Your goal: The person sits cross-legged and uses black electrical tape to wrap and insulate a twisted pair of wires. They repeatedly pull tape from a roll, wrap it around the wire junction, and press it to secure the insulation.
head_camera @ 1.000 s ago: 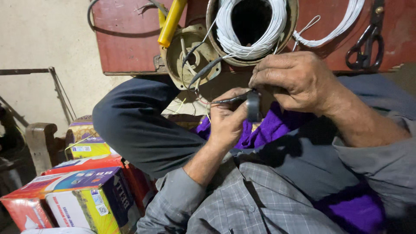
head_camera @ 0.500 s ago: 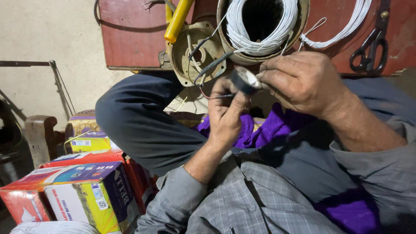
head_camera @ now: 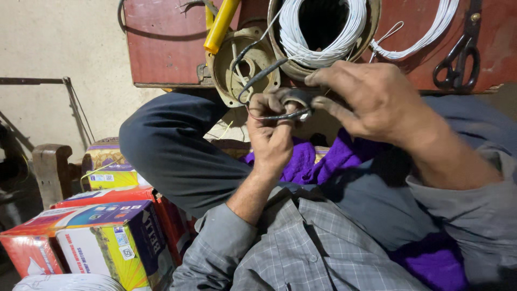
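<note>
Nearest us, stacked cardboard boxes [head_camera: 102,237] sit by our left knee, and a purple cloth [head_camera: 328,159] lies in our lap. Above it our hands have drawn closer together than half a second ago: the left hand [head_camera: 272,132] pinches a thin dark wire [head_camera: 274,116], the right hand [head_camera: 371,99] clamps a small dark roll of tape [head_camera: 296,98] against it. Beyond, on the red table [head_camera: 161,48], stand a round metal housing [head_camera: 242,67], a white wire coil [head_camera: 323,32] and scissors [head_camera: 458,54].

Dim warm light, deep shadows lower right, slight blur, wide-angle edges.
</note>
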Tool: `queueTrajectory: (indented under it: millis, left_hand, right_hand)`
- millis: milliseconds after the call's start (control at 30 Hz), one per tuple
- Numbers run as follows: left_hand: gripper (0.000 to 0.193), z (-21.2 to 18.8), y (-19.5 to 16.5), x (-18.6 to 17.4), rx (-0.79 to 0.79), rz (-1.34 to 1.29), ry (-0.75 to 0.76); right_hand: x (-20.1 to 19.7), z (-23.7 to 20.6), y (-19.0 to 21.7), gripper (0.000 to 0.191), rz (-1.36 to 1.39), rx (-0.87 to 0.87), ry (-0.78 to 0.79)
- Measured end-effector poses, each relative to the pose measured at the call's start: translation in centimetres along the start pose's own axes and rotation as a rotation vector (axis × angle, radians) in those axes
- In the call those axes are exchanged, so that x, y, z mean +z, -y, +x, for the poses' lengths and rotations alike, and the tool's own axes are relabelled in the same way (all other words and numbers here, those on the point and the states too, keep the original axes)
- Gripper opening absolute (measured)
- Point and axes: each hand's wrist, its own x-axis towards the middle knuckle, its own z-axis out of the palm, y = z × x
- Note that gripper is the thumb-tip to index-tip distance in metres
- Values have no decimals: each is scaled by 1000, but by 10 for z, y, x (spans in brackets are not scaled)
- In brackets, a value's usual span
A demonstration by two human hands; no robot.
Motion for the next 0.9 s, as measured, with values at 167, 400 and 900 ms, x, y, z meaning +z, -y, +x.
queueTrajectory:
  millis: [167,400,900]
  left_hand:
    - [29,-2,-7,3,-136,173,91]
    - [24,0,-17,3,154,527,236]
    - [19,-16,-5,6,-352,-121,26]
  right_hand:
    - [6,-11,-11,34,103,21,33]
    - [22,-21,-18,32,170,43,-25]
    - [17,-17,-16,22,16,-140,-98]
